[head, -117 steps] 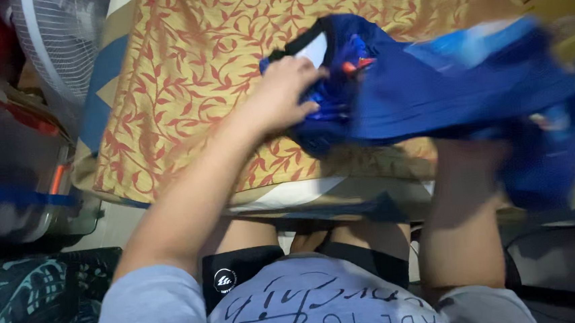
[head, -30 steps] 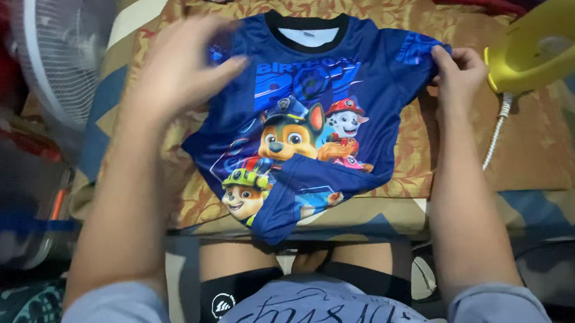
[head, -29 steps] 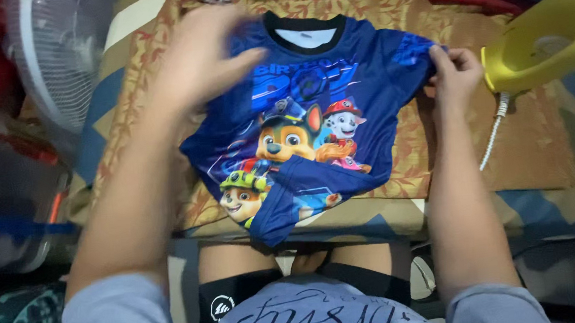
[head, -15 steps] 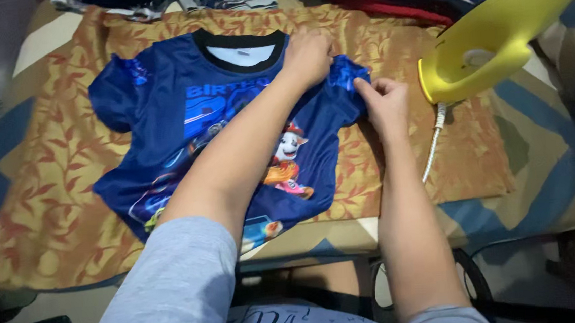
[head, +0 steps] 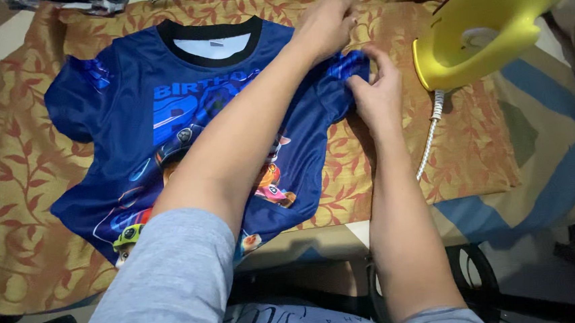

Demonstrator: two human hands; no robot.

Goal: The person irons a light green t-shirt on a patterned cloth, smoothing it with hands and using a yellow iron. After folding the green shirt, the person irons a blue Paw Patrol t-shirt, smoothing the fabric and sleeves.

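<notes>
Leaf-print cloth [head: 28,220]: one blue shirt [head: 130,132], two hands apparently pinching sleeve.

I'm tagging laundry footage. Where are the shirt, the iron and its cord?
shirt [head: 131,145]: head view, blue chest area.
iron [head: 493,19]: head view, yellow body.
cord [head: 431,138]: head view, white middle stretch.
</notes>
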